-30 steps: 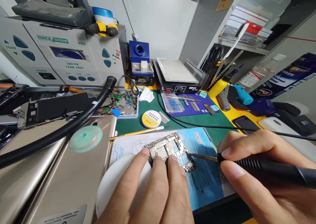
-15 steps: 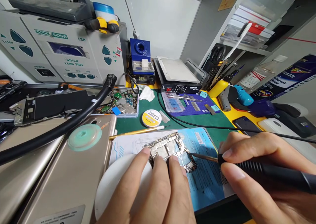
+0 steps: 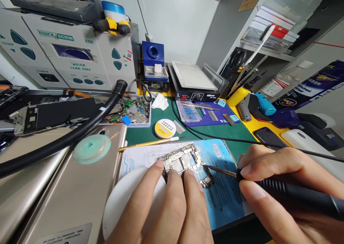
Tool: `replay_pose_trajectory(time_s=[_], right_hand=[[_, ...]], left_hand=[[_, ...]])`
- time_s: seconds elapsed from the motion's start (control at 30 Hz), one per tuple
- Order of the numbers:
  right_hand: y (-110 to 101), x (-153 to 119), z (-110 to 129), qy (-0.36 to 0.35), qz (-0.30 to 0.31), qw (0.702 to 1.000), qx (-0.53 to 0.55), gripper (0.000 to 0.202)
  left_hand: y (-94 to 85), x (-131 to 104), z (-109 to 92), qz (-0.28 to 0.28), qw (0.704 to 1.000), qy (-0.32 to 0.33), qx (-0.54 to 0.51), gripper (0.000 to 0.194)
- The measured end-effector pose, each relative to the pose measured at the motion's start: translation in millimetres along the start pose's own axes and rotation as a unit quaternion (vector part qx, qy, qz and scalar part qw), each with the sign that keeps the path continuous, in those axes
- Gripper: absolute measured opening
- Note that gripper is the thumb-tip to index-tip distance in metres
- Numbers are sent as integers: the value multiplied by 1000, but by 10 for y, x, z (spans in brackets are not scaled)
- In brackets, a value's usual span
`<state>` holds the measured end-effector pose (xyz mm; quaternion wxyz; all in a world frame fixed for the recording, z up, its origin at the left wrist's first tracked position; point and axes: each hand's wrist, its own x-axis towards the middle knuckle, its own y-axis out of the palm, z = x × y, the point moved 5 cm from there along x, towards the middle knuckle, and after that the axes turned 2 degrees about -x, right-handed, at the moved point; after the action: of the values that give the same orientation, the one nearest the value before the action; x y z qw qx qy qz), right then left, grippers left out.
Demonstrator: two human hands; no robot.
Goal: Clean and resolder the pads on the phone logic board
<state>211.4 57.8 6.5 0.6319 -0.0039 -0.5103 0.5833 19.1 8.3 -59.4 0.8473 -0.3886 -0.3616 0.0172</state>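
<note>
A phone circuit board (image 3: 176, 164) with cut-out openings lies on a blue and white printed sheet (image 3: 228, 190). Fingertips of my left hand (image 3: 166, 211) press on its near left edge and hold it down; the thumb is out of sight. Under that hand, a white round object (image 3: 120, 204) shows at the left. My right hand (image 3: 285, 165) grips a black soldering iron (image 3: 303, 195) like a pen, between thumb and fingers. Its thin dark tip reaches the board's right edge, by the opening; whether it touches cannot be made out.
A gold-handled thin tool (image 3: 147, 143) and a round yellow-white tin (image 3: 165, 128) lie behind the sheet. The iron's black cable (image 3: 225, 137) crosses the green mat. A thick black hose (image 3: 88, 125) arches at left. The soldering station (image 3: 155, 84) and a hot plate (image 3: 196, 75) stand behind.
The soldering iron and my right hand have shifted very slightly left and up along the board's right edge. My left hand and the board stay put.
</note>
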Motion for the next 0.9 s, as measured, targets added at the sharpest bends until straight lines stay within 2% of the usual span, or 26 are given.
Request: replay_pose_trajectory(time_s=[0.1,0.3,0.43,0.53,0.63,0.7,0.77,0.9], right_hand=[[-12,27,-10,-38,27,999,17,23],[-11,55,-14,-43,29,998,21,23],[-1,65,7,-28,56,998,25,27],[-8,68,13,-29,58,997,47,30],[-13,61,11,-48,61,994,72,31],[-21,51,-1,-49,60,995,69,30],[-33,44,-7,-50,50,996,57,27],[-32,49,-3,-51,39,997,33,23]], left_hand=[[14,-12,18,10,1000,10,2,54],[5,-11,17,11,1000,10,1,52],[10,-15,20,14,1000,4,-4,64],[11,-19,16,15,1000,-1,-11,59],[16,-27,12,15,1000,-9,-26,65],[18,-33,12,13,999,-12,-40,60],[19,-37,12,10,999,-13,-50,47],[18,-36,24,12,998,-11,-62,43]])
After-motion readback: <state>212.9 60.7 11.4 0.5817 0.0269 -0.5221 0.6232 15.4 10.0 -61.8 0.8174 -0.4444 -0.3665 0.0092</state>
